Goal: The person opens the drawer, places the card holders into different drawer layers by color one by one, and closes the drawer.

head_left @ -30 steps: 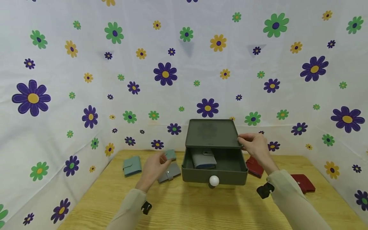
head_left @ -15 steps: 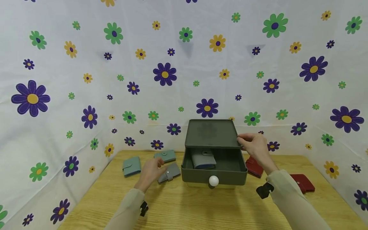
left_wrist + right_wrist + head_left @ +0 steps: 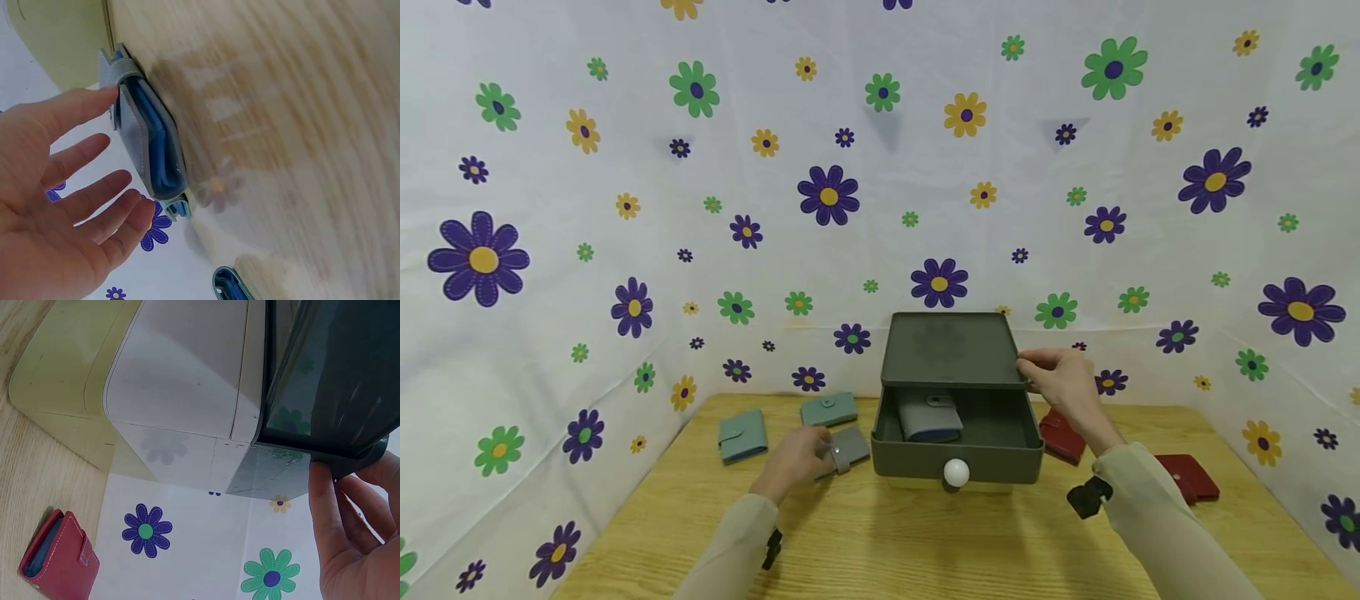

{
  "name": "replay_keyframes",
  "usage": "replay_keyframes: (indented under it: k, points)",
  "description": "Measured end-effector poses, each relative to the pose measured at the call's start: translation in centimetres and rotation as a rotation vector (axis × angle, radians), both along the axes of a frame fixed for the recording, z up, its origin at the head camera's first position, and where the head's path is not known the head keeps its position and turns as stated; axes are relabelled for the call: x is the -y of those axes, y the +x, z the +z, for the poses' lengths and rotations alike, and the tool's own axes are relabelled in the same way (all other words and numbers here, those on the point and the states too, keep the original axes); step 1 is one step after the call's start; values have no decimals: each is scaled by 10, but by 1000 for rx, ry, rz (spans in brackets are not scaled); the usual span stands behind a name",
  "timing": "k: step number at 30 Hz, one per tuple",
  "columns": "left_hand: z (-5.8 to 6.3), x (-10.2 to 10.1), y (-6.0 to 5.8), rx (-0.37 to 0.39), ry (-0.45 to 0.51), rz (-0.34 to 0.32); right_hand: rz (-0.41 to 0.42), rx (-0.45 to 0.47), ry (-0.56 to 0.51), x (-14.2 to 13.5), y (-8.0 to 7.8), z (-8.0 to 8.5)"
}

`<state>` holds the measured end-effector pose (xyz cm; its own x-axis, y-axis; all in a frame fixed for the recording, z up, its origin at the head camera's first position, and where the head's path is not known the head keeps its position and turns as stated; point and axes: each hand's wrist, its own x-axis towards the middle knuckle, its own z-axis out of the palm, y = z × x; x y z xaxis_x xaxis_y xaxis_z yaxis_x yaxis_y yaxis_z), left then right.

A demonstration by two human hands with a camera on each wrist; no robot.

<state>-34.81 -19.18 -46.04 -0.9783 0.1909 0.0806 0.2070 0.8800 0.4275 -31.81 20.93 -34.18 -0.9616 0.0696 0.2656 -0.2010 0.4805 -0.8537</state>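
Observation:
In the head view my left hand (image 3: 792, 461) is at the left end of a grey wallet (image 3: 853, 445) with a snap strap, lying on the table. The left wrist view shows that wallet (image 3: 135, 132) with blue inner pages; my thumb is at its strap and the other fingers are spread loosely beside it. My right hand (image 3: 1064, 385) pinches the right edge of the dark green top of a small drawer cabinet (image 3: 953, 348). Its dark green drawer (image 3: 917, 461), with a white knob (image 3: 957, 472), is pulled out. Another grey wallet (image 3: 929, 417) lies inside that drawer.
Two teal wallets, one farther left (image 3: 743, 436) and one behind (image 3: 829, 409), lie left of the cabinet. Two red wallets, one near the cabinet (image 3: 1062, 435) and one farther right (image 3: 1187, 478), lie on its right. A flowered cloth (image 3: 880, 242) hangs behind the wooden table (image 3: 880, 550).
My left hand has moved down from above the grey wallet to its left end, uncovering the teal wallet behind. The right hand stays on the cabinet top.

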Motion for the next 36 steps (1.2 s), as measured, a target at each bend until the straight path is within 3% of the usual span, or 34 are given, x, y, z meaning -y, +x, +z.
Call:
replay_keyframes:
  k: [6,17,36]
  points:
    - [-5,1,-3,-37,-59,-41,-7,-13,12,1,-1,1]
    - [-9,6,-5,51,41,-24,-6,-6,12,0,-1,1]
    - [-9,8,-3,108,50,0,-8,-4,11,-1,1,0]
